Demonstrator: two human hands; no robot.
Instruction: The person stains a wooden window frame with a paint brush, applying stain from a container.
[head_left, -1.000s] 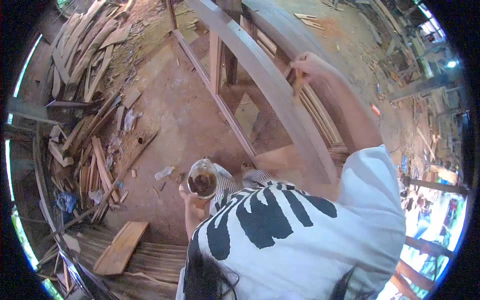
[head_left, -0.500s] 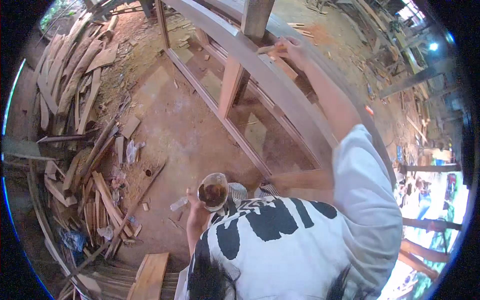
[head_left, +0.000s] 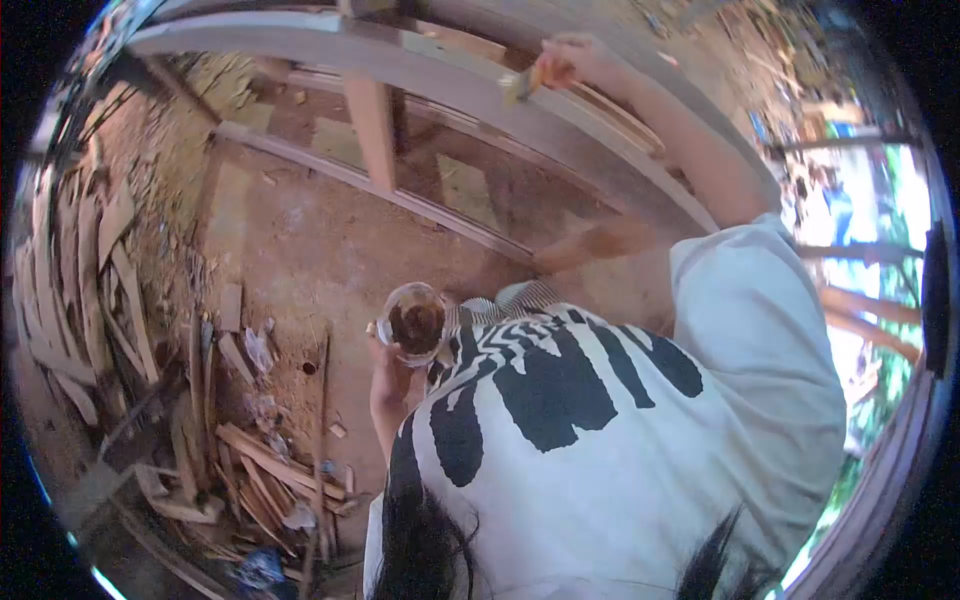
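Swung left along frame | right hand grips brush | left hand holds cup | scrap planks left

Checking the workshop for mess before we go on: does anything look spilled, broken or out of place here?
Nothing looks spilled. The cup of dark liquid sits level in the left hand, and the right hand holds a brush on the wooden frame. Offcuts lie loose on the dirt floor.
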